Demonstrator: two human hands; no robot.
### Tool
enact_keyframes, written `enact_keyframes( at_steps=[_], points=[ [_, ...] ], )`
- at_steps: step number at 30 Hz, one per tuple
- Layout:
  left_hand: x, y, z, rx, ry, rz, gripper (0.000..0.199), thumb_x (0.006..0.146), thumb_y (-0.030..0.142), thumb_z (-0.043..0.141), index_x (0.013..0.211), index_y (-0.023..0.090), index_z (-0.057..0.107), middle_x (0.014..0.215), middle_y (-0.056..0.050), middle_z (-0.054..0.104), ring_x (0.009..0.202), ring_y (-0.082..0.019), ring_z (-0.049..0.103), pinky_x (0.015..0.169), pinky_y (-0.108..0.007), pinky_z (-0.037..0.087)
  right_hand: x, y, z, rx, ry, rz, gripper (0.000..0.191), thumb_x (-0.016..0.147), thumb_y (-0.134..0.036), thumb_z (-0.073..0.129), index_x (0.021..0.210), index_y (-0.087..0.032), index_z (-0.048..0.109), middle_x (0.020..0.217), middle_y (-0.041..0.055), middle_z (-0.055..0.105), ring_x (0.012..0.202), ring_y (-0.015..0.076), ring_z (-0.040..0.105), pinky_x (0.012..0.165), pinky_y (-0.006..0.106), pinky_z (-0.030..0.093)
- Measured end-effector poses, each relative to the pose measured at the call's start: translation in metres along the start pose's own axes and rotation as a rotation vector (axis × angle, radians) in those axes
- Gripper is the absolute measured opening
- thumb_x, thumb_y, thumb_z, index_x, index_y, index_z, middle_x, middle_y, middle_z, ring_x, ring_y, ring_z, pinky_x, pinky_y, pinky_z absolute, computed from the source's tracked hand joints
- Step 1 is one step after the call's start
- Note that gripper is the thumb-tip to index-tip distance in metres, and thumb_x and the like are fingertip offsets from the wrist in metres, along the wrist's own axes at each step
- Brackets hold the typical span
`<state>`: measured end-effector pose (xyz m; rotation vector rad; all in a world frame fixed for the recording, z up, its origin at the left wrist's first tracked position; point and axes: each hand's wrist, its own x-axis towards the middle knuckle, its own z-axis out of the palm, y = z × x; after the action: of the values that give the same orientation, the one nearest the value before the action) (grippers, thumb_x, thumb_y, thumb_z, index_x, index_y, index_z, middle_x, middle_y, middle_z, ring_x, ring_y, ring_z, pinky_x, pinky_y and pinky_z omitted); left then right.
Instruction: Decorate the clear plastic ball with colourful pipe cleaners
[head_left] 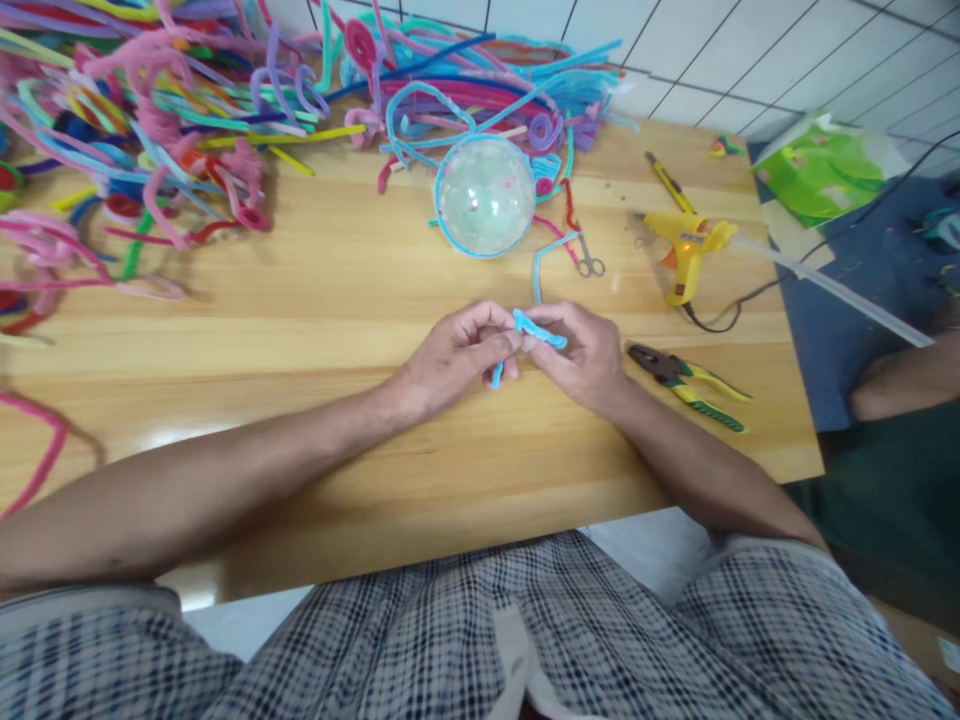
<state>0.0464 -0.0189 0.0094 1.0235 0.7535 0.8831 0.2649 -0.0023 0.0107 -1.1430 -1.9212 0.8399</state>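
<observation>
A light blue pipe cleaner (541,329), bent and folded, is between my two hands over the wooden table (360,330). My left hand (465,355) pinches it from the left, and a short blue end hangs below those fingers. On the other side, my right hand (585,350) has its thumb and fingers closed around the folded blue part. One blue length rises behind the fingers towards small scissors (590,267). Beyond my hands sits a clear round ball (486,195) with a blue rim.
Many coloured pipe cleaners (172,110) cover the back left. To the right lie pliers (686,384), a yellow glue gun (686,250) with a cord, and a yellow cutter (670,184). A green packet (825,170) and another person's arm (907,375) are at the far right.
</observation>
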Motion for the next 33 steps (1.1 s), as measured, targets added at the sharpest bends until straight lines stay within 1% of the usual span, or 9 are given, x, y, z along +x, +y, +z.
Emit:
enact_keyframes(
  at_steps=[5,10,15,18,22,24,28,31,33],
  points=[
    [-0.004,-0.003,0.004,0.106,0.016,0.019,0.027,0.091,0.038,0.083,0.099,0.020,0.065,0.071,0.002,0.073,0.059,-0.010,0.063,0.056,-0.021,0.052,0.010,-0.006,-0.003,0.611,-0.114,0.435,0.036,0.086,-0.056,0.087,0.082,-0.025,0.069,0.071,-0.0029,0.070,0.064,0.0149,0.063,0.069,0.031,0.054],
    [-0.004,-0.003,0.005,0.071,0.063,0.046,0.043,0.089,0.052,0.090,0.099,0.020,0.063,0.076,0.002,0.071,0.057,-0.010,0.062,0.051,-0.021,0.049,0.009,-0.013,-0.002,0.463,-0.130,0.361,0.040,0.082,-0.056,0.094,0.079,-0.023,0.073,0.070,-0.0027,0.070,0.066,0.0137,0.059,0.067,0.029,0.049],
    [-0.004,-0.007,0.003,0.135,0.059,0.066,0.038,0.094,0.050,0.086,0.095,0.020,0.064,0.073,0.003,0.067,0.055,-0.008,0.056,0.053,-0.021,0.046,0.005,-0.014,-0.002,0.391,-0.101,0.351,0.043,0.084,-0.059,0.093,0.075,-0.022,0.072,0.066,-0.0031,0.066,0.061,0.0120,0.052,0.062,0.028,0.042],
    [-0.004,-0.004,0.003,0.092,-0.015,0.049,0.039,0.093,0.050,0.088,0.098,0.019,0.064,0.074,0.003,0.068,0.056,-0.008,0.057,0.054,-0.021,0.047,0.006,-0.012,-0.002,0.488,-0.069,0.401,0.037,0.085,-0.051,0.090,0.073,-0.022,0.070,0.062,-0.0044,0.063,0.058,0.0114,0.050,0.060,0.027,0.040],
    [-0.001,0.003,0.003,0.047,-0.088,0.014,0.039,0.091,0.047,0.090,0.095,0.019,0.063,0.075,0.002,0.072,0.058,-0.009,0.059,0.054,-0.021,0.047,0.007,-0.010,-0.001,0.639,-0.152,0.487,0.034,0.089,-0.050,0.085,0.078,-0.023,0.066,0.064,-0.0040,0.062,0.059,0.0124,0.053,0.061,0.028,0.045],
    [0.000,0.005,0.002,0.019,-0.057,-0.024,0.036,0.092,0.044,0.089,0.094,0.019,0.062,0.075,0.002,0.073,0.057,-0.009,0.061,0.052,-0.021,0.046,0.005,-0.007,-0.001,0.557,-0.124,0.387,0.034,0.092,-0.055,0.083,0.094,-0.024,0.070,0.078,-0.0017,0.069,0.068,0.0151,0.062,0.066,0.031,0.053],
    [0.001,0.004,0.000,-0.070,0.020,-0.069,0.029,0.097,0.034,0.084,0.090,0.020,0.060,0.072,0.001,0.074,0.053,-0.009,0.063,0.051,-0.020,0.047,0.000,0.005,-0.003,0.032,0.065,-0.105,0.041,0.094,-0.051,0.085,0.125,-0.029,0.070,0.122,0.0079,0.078,0.113,0.0259,0.075,0.096,0.044,0.063],
    [0.001,0.003,-0.001,-0.073,0.032,-0.079,0.029,0.099,0.030,0.083,0.088,0.019,0.059,0.071,0.001,0.074,0.052,-0.008,0.063,0.049,-0.018,0.044,-0.002,0.013,-0.003,-0.253,0.086,-0.370,0.030,0.099,-0.038,0.078,0.127,-0.029,0.072,0.123,0.0091,0.081,0.118,0.0294,0.078,0.101,0.050,0.063],
    [0.000,0.002,-0.001,-0.048,0.031,-0.072,0.028,0.100,0.030,0.082,0.088,0.018,0.060,0.070,0.002,0.073,0.052,-0.007,0.062,0.049,-0.018,0.043,-0.003,0.013,-0.003,-0.308,0.090,-0.426,0.024,0.102,-0.032,0.073,0.125,-0.028,0.074,0.119,0.0085,0.084,0.113,0.0284,0.080,0.099,0.048,0.064]
  ],
)
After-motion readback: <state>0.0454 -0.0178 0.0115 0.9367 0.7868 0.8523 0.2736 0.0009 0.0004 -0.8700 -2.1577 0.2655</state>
